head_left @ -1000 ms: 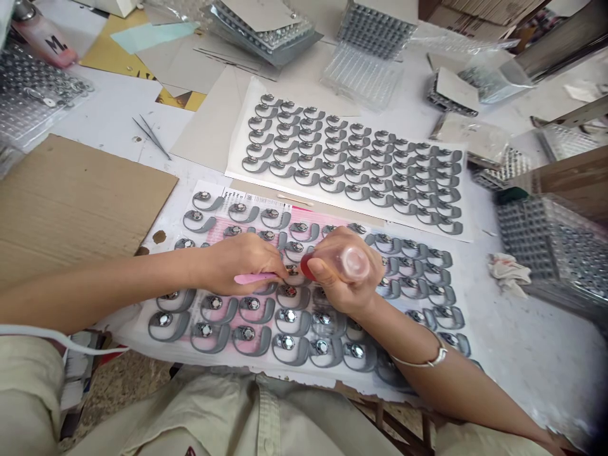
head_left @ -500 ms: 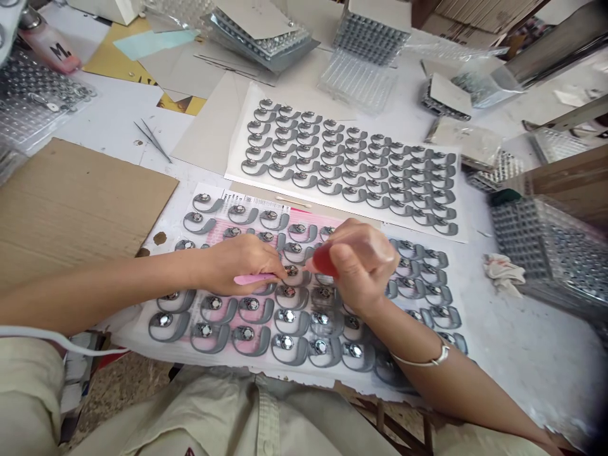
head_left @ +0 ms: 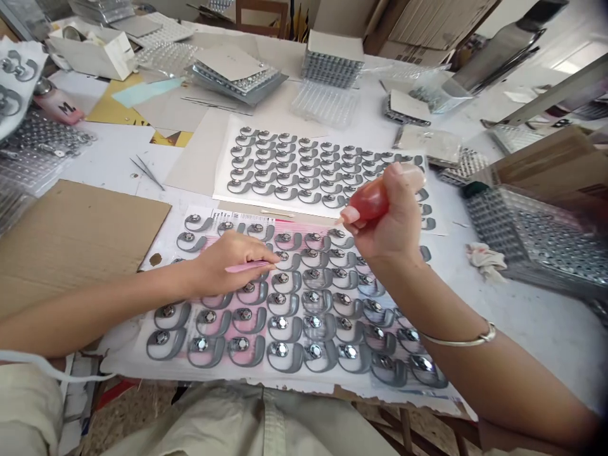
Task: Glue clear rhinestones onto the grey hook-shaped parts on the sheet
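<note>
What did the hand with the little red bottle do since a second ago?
The right hand lifted the red bottle up off the rows of grey pieces and away from the body. Its tip now hangs in the air, pointing left. It kept hold of the bottle. The left hand stayed resting on the near sheet, still pinching the pink stick.

bottle (head_left: pixel 369 201) — rear half hidden
</note>
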The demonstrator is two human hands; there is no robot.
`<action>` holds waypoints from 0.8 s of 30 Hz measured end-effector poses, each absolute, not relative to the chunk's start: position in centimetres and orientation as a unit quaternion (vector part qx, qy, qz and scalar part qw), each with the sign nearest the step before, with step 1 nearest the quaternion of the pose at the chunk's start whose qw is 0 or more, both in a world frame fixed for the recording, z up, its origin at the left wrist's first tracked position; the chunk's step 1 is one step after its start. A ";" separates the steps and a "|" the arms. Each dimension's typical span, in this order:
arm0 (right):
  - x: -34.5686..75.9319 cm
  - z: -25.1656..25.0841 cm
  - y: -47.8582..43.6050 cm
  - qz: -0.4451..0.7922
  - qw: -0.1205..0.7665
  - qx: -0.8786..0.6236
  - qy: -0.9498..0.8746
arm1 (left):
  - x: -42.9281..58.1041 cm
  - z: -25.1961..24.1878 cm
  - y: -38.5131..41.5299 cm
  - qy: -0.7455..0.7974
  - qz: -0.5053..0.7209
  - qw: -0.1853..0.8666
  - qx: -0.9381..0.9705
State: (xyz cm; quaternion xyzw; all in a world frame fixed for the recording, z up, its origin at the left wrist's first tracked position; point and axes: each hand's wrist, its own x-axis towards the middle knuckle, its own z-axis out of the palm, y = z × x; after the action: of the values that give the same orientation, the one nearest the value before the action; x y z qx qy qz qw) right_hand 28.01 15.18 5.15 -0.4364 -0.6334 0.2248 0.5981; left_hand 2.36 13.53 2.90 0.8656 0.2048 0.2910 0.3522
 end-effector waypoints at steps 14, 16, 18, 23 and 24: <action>25.0 2.2 14.2 0.486 0.630 -0.409 -0.447 | 3.2 1.0 13.5 0.139 0.320 0.147 0.926; 25.0 1.5 13.3 0.567 0.574 -0.413 -0.423 | 3.3 1.0 13.6 0.137 0.324 0.162 0.922; 25.0 1.1 12.2 0.616 0.513 -0.426 -0.420 | 3.4 0.9 13.6 0.136 0.333 0.171 0.917; 24.6 1.0 10.6 0.631 0.414 -0.463 -0.465 | 3.3 0.6 13.4 0.126 0.331 0.154 0.923; 24.5 1.1 10.5 0.627 0.411 -0.464 -0.472 | 3.2 0.5 13.3 0.124 0.327 0.147 0.925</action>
State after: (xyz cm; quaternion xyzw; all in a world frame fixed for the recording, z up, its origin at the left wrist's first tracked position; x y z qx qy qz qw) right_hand 24.50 10.52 1.07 -0.4640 -0.4723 0.6267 0.4110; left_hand 3.22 13.29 0.54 0.9254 0.1237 0.3265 0.1474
